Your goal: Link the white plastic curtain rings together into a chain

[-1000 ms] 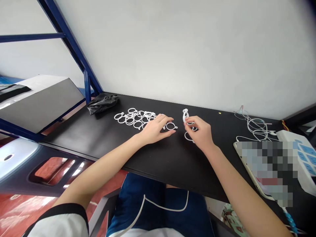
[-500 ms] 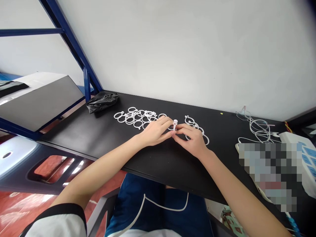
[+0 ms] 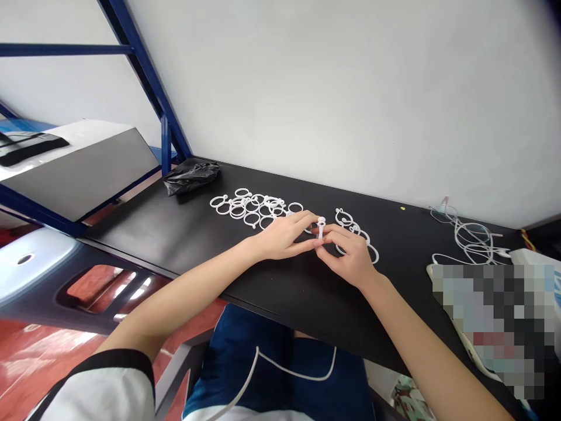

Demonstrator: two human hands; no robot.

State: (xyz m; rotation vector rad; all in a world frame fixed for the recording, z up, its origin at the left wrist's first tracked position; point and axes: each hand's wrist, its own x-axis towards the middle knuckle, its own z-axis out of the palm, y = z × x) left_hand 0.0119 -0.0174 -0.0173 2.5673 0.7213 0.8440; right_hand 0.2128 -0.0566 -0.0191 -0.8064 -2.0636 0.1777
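Both hands meet over the middle of the black table [image 3: 188, 234]. My left hand [image 3: 284, 237] and my right hand [image 3: 346, 254] pinch one white plastic ring [image 3: 321, 228] between their fingertips, holding it on edge just above the tabletop. A loose heap of several white rings [image 3: 252, 207] lies to the left of my left hand. A short chain of linked white rings [image 3: 357, 237] lies just behind and right of my right hand.
A crumpled black plastic bag [image 3: 191, 177] sits at the table's far left corner by a blue metal frame [image 3: 164, 146]. White coiled cables [image 3: 468, 242] lie at the far right. A grey slanted board [image 3: 74, 169] stands to the left. A white wall runs behind.
My right hand set down the linked rings and came left to meet my left hand. Both now pinch one ring that my left hand had been touching flat on the table.
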